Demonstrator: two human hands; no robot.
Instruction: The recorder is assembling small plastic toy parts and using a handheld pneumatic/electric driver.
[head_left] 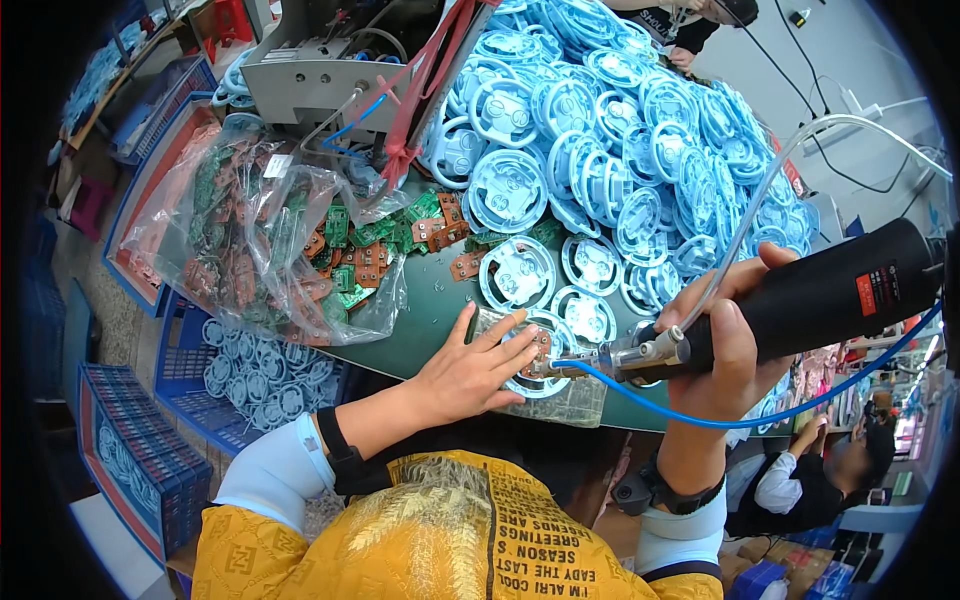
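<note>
Right hand (728, 352) is wrapped around a black power screwdriver (840, 290), its metal nose pointing left. Left hand (470, 372) is spread, palm down, fingers resting over the left side of a pale blue disc (527, 387). That disc lies between the two hands, on a clear block (578, 408) at the near edge of the green tabletop (432, 285); a small brown circuit board (541, 345) sits on it, at the screwdriver's tip. A blue tube (740, 423) and a clear hose (752, 215) curve off to the right.

Just beyond the block, more discs lie loose, rising into a large heap (600, 125). To its left are scattered green and brown boards (435, 222), then a clear plastic bag (215, 300) full of boards, with a grey metal machine (315, 85) behind. Left of the tabletop, a blue basket (190, 385) holds small pale blue parts. At the lower right, a person (800, 492) sits nearby.
</note>
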